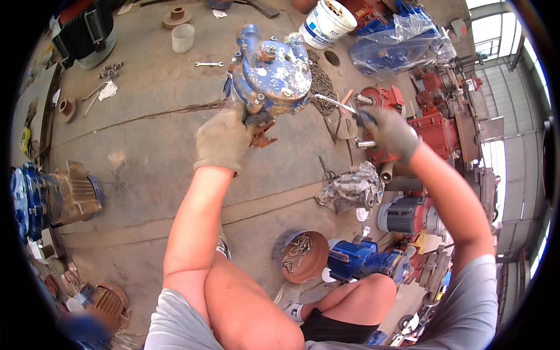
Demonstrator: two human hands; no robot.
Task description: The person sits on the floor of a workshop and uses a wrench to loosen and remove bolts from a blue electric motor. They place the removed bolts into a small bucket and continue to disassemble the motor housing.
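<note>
Gripping from below, the gloved left hand [224,140] is clenched on the underside of a blue, paint-chipped pump housing [271,73], holding it up off the concrete floor [146,116] with its round bolted face turned toward the camera. The gloved right hand [388,131] is closed around a slim metal tool [335,103], a screwdriver or a rod, I cannot tell which, whose shaft runs leftward and slightly upward so that its tip touches the housing's right edge. So the housing lies up and to the left of the right hand, directly above the left one, and the tool's long axis points straight at it; the left hand is the nearer, in contact with it.

Around them on the floor: a crumpled grey rag [350,189] just below the right hand, a length of chain [321,84] behind the housing, a white bucket [326,23], a small wrench [209,64], and a rusty round tin of bolts [300,256] near the person's knees. Red and blue motors [431,128] crowd the right side.
</note>
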